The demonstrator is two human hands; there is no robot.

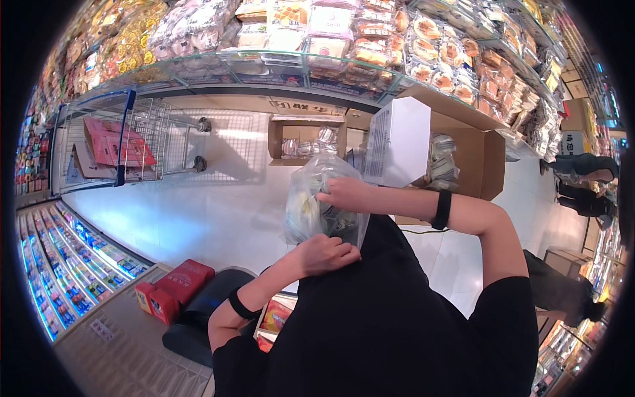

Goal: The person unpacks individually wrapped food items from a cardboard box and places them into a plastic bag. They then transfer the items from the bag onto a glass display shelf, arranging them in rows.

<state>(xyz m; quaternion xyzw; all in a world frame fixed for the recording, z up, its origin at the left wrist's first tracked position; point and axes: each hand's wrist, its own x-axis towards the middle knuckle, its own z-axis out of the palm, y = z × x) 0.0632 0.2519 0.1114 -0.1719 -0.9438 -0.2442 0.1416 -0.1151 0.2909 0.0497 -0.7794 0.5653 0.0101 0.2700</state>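
Note:
A clear plastic bag (303,211) with wrapped packets inside is in front of my torso. My left hand (325,254) grips its near edge, close to my black shirt. On the bag's upper right side, my right hand (345,195) pinches the film with bent fingers. Just beyond the bag, a small open cardboard box (306,161) holds several wrapped packets (308,147). To the right, a larger open cardboard box (476,164) contains more wrapped packets (443,159), and a white carton (401,141) bearing print stands tilted at its left side.
Glass-fronted shelves (278,58) of packaged cakes curve across the far side. At left stands a wire shopping cart (124,134) holding flattened pink cardboard (116,144). A red box (186,282) and a black stool (198,317) are at lower left. Other people (588,168) stand at far right.

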